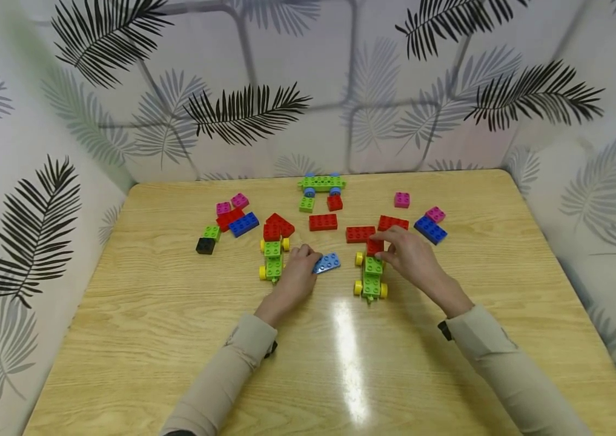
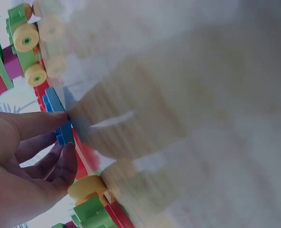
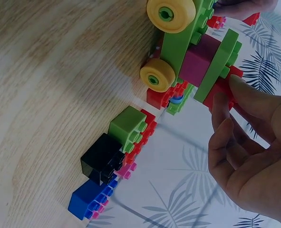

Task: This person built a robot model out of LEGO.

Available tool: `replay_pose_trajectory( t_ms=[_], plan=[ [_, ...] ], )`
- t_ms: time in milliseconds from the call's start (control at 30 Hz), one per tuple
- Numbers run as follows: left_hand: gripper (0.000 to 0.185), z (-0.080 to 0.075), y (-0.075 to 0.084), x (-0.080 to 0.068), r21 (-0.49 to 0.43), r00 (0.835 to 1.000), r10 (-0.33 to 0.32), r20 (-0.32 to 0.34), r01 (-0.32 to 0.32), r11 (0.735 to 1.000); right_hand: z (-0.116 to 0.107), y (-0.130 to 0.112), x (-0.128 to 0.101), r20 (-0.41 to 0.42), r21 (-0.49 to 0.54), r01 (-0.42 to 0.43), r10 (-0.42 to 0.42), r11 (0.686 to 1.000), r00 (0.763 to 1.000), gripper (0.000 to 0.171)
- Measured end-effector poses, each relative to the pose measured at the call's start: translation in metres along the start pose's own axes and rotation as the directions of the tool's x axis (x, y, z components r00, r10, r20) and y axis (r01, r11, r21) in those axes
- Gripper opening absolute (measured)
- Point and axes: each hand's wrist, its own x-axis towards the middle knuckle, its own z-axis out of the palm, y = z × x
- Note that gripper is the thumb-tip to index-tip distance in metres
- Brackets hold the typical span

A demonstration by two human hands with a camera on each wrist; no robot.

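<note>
No readable writing or brand on any brick. L hand [image 1: 298, 266] pinched flat blue plate [image 1: 326, 263] on table [image 1: 177, 339], just beside L green car [image 1: 272, 260]. R hand [image 1: 411, 254] pinched red brick [image 1: 375, 246] atop far end of R green car [image 1: 371, 277]. Both cars' long axes ran near-to-far.

Small staged play corner, homelike rather than a workshop or lab. Light wood-grain bench [image 1: 149, 339] with rounded corners, glossy enough to throw back an overhead light. Screens [image 1: 449, 91] printed with black and grey palm fronds close it in on three sides. Toy building bricks [image 1: 323, 222] and little wheeled brick cars [image 1: 273, 259] lie scattered across the top.
</note>
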Motion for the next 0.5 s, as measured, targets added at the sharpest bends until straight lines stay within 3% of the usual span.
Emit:
replay_pose_trajectory(
  t_ms=[233, 500],
  plan=[
    [0.034, 0.001, 0.005, -0.013, -0.014, 0.998, 0.051, 0.046, -0.051, 0.999, -0.001, -0.001, 0.001, 0.006, -0.017, -0.006, 0.006, 1.000, 1.000, 0.033],
    [0.032, 0.003, 0.006, -0.025, 0.006, 0.995, 0.082, 0.052, -0.083, 0.997, 0.003, 0.000, -0.002, 0.013, -0.002, -0.022, 0.022, 1.000, 1.000, 0.036]
  ],
)
